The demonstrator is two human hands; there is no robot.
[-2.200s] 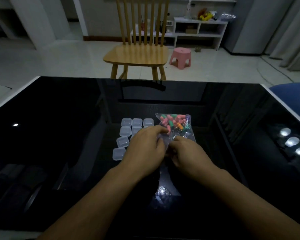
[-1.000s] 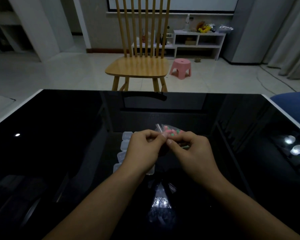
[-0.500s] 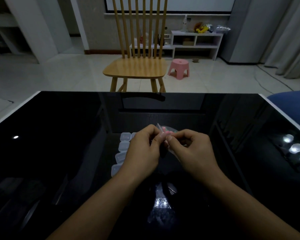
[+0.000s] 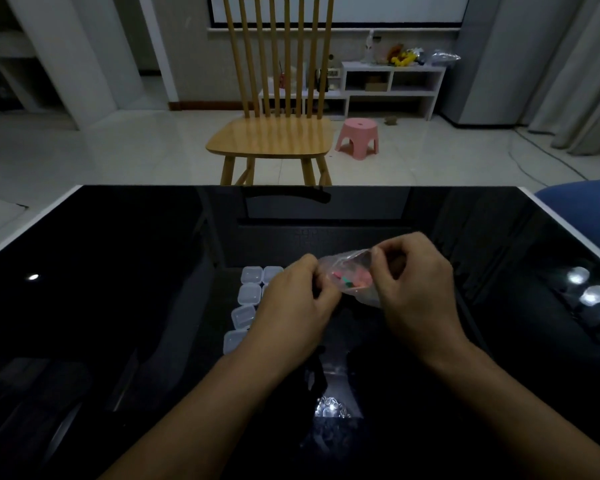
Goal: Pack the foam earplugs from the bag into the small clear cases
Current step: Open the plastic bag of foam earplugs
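Both hands, left hand [image 4: 291, 306] and right hand [image 4: 416, 289], pinch the bag [image 4: 350, 275] at its mouth; thin, limp, probably slippery film, best held by its edges.

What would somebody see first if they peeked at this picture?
Probably the two hands in the middle, the left hand and the right hand, pinching a crinkly clear plastic bag of pink and green foam earplugs above the shiny black glass table. Small clear square cases sit in rows beside the left hand, and a wooden slat-back chair stands behind the table.

Hands pulled apart, bag [image 4: 352, 277] mouth now spread open (earplugs [image 4: 352, 281] visible inside).
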